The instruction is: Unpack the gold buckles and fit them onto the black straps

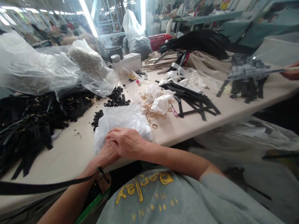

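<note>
My right hand (130, 141) lies across my left hand (111, 149), its fingers bent over and touching the back of it. The fingers of my left hand are hidden beneath. Both hands rest at the near edge of a crumpled white plastic sheet (123, 118) on the table. A long black strap (51, 186) runs from the left edge across my left forearm. Just beyond the sheet are small black loops (118, 98) in a heap. Gold-coloured buckles (155, 115) lie to the right, partly among white wrapping (161, 104).
Black straps with buckles (35, 124) pile up on the left, under clear bags (42, 68). To the right lie black strips (193, 99) and pink-handled snips (174, 111). A bottle (116, 67) stands behind. At far right, another person's hand (291, 71) holds plastic.
</note>
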The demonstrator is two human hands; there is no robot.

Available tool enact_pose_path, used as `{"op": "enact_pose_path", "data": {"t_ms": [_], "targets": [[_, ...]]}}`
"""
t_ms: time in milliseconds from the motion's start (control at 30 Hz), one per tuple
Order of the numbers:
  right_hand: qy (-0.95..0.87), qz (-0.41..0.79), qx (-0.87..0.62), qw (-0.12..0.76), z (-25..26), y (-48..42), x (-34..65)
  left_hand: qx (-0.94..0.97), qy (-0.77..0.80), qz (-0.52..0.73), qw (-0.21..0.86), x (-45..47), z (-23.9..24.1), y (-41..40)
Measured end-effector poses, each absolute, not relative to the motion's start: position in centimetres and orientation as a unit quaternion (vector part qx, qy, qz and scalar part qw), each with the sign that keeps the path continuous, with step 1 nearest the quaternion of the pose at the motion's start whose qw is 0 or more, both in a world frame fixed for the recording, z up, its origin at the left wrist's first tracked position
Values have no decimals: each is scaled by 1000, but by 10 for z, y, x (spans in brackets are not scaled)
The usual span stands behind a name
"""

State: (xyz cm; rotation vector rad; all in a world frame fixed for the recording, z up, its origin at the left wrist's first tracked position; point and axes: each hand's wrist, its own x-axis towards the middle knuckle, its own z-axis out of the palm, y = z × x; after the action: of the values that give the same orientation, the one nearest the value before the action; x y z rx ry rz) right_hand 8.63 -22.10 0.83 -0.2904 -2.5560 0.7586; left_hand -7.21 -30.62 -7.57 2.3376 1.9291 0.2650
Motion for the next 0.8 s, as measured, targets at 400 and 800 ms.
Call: {"op": "enact_pose_path", "data": {"t_ms": [400,800], "targets": [[-945,93,-246,194,-83,-198,88,667,736,115,26,-67,-63,-278],[-942,70,-266,192,-86,-200,101,568,816,68,-85,-148,-91,-307]]}}
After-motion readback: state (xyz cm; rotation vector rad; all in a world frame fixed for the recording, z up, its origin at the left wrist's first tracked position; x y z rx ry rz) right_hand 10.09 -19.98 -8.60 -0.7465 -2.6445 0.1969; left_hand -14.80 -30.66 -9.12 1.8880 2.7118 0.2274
